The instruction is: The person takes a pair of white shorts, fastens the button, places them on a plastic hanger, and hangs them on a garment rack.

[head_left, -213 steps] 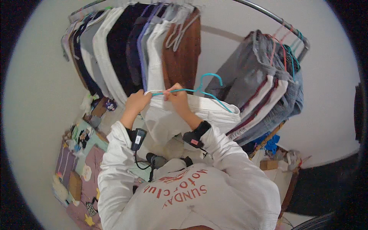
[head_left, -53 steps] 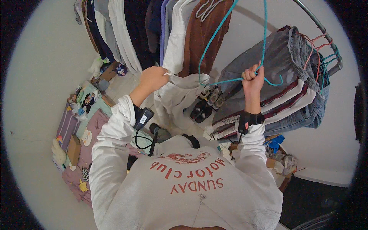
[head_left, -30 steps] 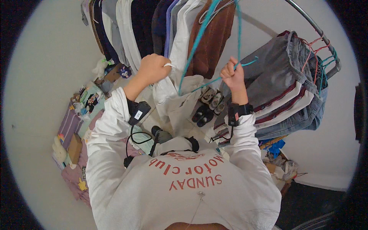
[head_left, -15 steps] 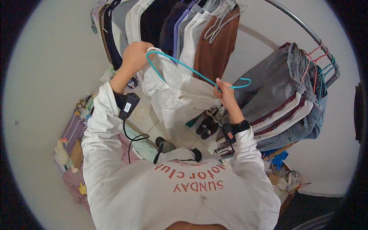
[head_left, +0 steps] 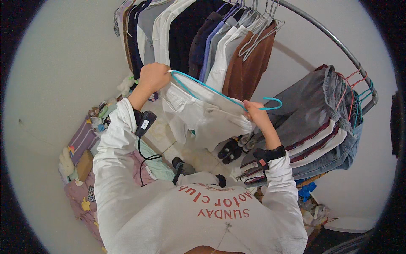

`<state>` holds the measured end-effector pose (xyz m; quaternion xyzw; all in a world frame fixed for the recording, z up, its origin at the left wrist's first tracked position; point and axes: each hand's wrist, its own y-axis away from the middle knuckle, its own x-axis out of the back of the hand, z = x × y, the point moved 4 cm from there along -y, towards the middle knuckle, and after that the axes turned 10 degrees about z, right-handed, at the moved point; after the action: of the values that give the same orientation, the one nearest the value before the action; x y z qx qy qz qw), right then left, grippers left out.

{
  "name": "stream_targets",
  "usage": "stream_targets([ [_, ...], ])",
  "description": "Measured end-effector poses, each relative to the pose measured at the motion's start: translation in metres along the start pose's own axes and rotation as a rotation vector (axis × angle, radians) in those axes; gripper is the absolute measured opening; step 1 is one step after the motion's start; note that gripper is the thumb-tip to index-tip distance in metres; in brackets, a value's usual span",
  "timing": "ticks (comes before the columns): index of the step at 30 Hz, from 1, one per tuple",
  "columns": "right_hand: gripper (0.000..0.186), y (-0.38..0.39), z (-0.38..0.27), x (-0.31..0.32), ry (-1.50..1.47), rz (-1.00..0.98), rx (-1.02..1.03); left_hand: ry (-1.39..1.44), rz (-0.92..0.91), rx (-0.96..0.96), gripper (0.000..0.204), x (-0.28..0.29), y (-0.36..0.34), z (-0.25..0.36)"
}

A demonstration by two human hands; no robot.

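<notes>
White trousers (head_left: 198,116) hang by their waistband between my two hands, legs dropping toward the floor. A turquoise clothes hanger (head_left: 211,88) lies along the waistband opening, its hook poking out past my right hand. My left hand (head_left: 154,78) is closed on the far-left end of the waistband, close to the hanger's corner; whether it also grips the hanger I cannot tell. My right hand (head_left: 258,114) is closed around the hanger near its hook and the other end of the waistband, thumb on top.
Several tops, among them a brown garment (head_left: 247,63), hang from a curved metal rail (head_left: 325,31). Grey jeans (head_left: 302,101) and striped trousers hang at the right. Dark shoes (head_left: 230,150) stand on the floor. Soft toys and pink bedding (head_left: 80,190) are at the left.
Both hands have shifted slightly right and lower, carrying the trousers. The waistband is now stretched straighter along the hanger, whose left corner sits at my left hand.
</notes>
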<state>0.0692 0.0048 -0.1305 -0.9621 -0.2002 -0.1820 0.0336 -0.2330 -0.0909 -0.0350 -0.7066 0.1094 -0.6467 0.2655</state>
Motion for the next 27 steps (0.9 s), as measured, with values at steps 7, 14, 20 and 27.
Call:
stream_targets([
  [7, 0.044, 0.001, -0.017, -0.004, 0.163, -0.022, 0.096, 0.033, 0.066, 0.004, 0.023, -0.006, -0.005, -0.001],
  [14, 0.036, 0.006, -0.023, -0.006, -0.041, -0.19, 0.026, 0.062, 0.038, 0.096, 0.024, -0.005, -0.004, -0.005],
  [20, 0.034, 0.006, -0.007, -0.003, -0.218, -0.154, 0.131, 0.191, 0.028, 0.14, 0.025, -0.008, -0.007, -0.001],
  [27, 0.03, 0.01, -0.027, 0.034, -1.012, -0.06, 0.23, 0.216, -0.126, 0.152, 0.025, -0.033, -0.004, -0.002],
])
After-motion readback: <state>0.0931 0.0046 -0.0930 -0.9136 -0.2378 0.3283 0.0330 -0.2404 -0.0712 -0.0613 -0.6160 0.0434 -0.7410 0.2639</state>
